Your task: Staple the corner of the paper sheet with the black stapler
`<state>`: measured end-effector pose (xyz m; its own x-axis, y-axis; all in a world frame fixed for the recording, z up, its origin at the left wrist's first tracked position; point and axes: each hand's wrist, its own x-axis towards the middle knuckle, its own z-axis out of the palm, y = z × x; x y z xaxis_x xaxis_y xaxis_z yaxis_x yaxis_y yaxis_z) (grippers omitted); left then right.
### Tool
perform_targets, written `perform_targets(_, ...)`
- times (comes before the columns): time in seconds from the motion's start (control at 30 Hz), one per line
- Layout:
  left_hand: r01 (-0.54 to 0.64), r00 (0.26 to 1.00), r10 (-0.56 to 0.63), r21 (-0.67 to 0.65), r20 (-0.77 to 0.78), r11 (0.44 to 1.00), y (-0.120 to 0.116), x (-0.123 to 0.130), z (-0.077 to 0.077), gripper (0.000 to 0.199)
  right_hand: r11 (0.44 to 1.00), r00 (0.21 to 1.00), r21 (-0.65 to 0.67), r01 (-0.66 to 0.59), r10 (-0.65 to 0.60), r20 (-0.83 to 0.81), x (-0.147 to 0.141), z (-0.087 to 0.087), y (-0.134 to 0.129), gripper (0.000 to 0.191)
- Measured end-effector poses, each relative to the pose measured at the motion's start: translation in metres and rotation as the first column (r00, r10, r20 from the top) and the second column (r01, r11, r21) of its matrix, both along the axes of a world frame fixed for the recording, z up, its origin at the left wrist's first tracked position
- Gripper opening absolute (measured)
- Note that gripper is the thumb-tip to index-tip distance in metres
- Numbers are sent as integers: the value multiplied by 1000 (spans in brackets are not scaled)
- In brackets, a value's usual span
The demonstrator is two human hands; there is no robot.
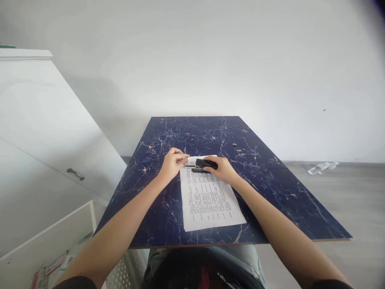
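A black stapler (207,163) lies across the top of a printed sheet of paper (207,196), and my right hand (225,169) is closed around its right end. From the stapler's left end its slim metal inner tray (190,166) sticks out. Just left of that, my left hand (173,163) pinches a thin strip (181,158) between thumb and fingers; it looks like a row of staples, though it is too small to be sure. The fingertips are close to the tray, and whether they touch it I cannot tell.
The dark blue marbled table (156,140) stands against a white wall. A small block (234,144) lies beyond the paper. At left are a white cabinet (54,132) and an open white bin (93,212). A clear plastic item (323,167) lies on the floor at right.
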<state>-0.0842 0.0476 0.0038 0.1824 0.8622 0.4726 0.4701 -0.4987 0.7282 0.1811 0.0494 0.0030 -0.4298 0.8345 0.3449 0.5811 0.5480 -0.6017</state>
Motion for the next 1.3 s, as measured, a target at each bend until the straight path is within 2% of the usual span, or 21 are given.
perform_targets(0.07, 29, 1000, -29, -46, 6, 999, -1, 0, 0, 24, 1000, 1000, -1, -1, 1, -1, 0, 0, 0, 29)
perform_targets(0.17, 103, 987, -76, -194, 142, 975, -3, 2, -1, 22, 1000, 1000, -6, -6, 6, -9, 0, -1, 0, 29)
perform_targets(0.23, 124, 973, -61, -281, 223, 952, -5, 3, -1, 18, 1000, 1000, -6, -6, 6, -10, 0, -1, 0, 29)
perform_targets(0.3, 102, 973, -28, -317, 229, 943, -6, 2, 1, 19, 1000, 1000, -4, 0, 0, -6, 0, -1, 0, 29)
perform_targets(0.47, -17, 994, 42, -245, 97, 969, -10, 3, 7, 15, 1000, 1000, -7, -4, 4, 7, 1, 0, 0, 30)
perform_targets(0.57, -3, 1000, 6, -180, 18, 984, -10, 9, 5, 20, 1000, 1000, -1, -10, 10, 6, 1, -1, 0, 30)
perform_targets(0.67, 22, 999, -27, -195, -23, 980, -7, 14, -1, 21, 1000, 1000, 6, -9, 9, 7, 1, -3, 1, 30)
perform_targets(0.83, 3, 1000, -8, -209, -23, 978, -4, 15, -9, 19, 1000, 1000, 9, -6, 6, 1, 1, -4, 2, 30)
perform_targets(1.3, -17, 1000, 15, -188, -16, 982, -9, 15, -4, 17, 1000, 1000, -7, -7, 7, 11, 0, 2, -1, 29)
